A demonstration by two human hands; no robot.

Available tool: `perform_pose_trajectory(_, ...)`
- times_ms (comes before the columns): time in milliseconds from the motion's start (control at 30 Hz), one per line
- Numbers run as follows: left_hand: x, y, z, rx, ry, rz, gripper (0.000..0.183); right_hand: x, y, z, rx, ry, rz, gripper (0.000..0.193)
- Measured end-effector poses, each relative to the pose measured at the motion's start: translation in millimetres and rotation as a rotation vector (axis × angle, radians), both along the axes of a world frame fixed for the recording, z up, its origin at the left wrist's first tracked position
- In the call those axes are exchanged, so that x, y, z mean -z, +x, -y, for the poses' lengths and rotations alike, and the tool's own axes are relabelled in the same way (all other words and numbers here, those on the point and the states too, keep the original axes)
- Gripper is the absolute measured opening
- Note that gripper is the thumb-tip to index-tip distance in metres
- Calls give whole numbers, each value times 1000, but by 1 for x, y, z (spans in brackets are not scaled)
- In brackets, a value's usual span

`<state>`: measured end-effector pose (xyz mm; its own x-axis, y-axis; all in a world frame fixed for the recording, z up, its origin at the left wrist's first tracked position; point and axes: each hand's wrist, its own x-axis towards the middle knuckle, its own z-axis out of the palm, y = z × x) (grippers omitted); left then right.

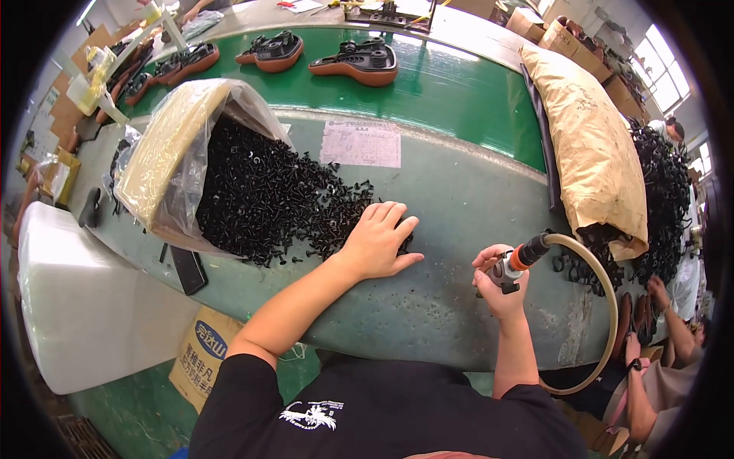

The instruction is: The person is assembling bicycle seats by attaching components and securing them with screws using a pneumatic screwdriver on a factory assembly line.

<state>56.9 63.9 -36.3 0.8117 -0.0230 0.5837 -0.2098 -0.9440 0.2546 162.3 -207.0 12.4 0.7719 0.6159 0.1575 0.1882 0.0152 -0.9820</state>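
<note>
Head view: person in a dark tee at a worn green bench (443, 329), both forearms reaching over its near edge. Left hand (375, 243) palm down at the right fringe of the spilled black screws (264, 203); fingers loosely spread, thumb out to the side. I can't tell whether any screws are caught beneath it. Right hand (502, 287) well apart from it, fingers curled closed round a driver (506, 269), metal body with an orange collar; a tan hose (609, 294) loops from the collar end down toward the bench's near edge.

Screws run out of a tan bag (164, 153) lying on its side, mouth facing right. Paper slip (361, 144) flat beyond the pile. Green belt (466, 99) behind, brown-and-black pieces (355, 63) along it. Paper sack (585, 145) at right, next to heaped black parts (664, 206). Far right, a co-worker's hand (632, 348).
</note>
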Motion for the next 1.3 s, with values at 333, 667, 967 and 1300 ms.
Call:
perform_pose_trajectory(333, 7, -6, 1, 72, 63, -121, 15, 6, 9, 14, -26, 221, -94, 32)
perform_pose_trajectory(667, 3, -45, 21, -136, 8, -75, 25, 23, 13, 38, -57, 374, -75, 39)
perform_pose_trajectory(967, 13, -31, 30, -198, -20, -46, 22, 19, 21, 49, -2, 418, -110, 38)
perform_pose_trajectory(1300, 21, -36, 23, -208, -48, -1, 26, 22, 20, 43, -90, 407, 0, 35)
